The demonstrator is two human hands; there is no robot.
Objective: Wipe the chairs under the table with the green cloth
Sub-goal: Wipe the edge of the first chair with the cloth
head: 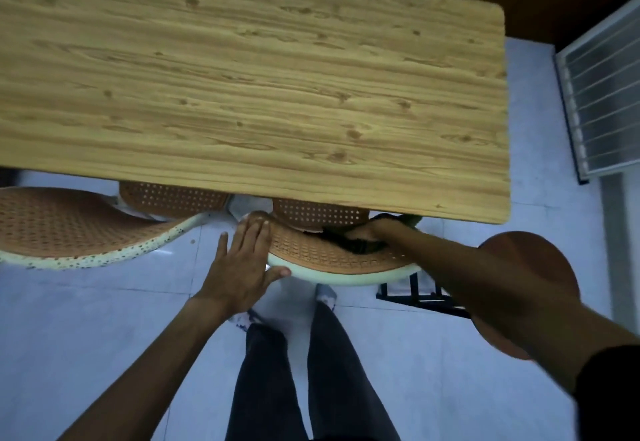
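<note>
A brown perforated chair (pixel 322 257) with a pale rim is tucked under the near edge of the wooden table (pixel 242 77). My left hand (pixel 247 257) lies flat on the left end of its backrest, fingers spread. My right hand (pixel 372 232) reaches between backrest and seat, closed on the dark green cloth (pixel 367 245), which is pressed against the chair. Part of the cloth sticks out under the table edge (pixel 410 219). A second, matching chair (pixel 69 226) stands at the left, also partly under the table.
A round brown stool (pixel 526 267) stands at the right, behind my right forearm, with a black metal frame (pixel 415 291) beside it. My legs (pixel 294 371) stand on the pale tiled floor. A louvred panel (pixel 606 101) leans at the far right.
</note>
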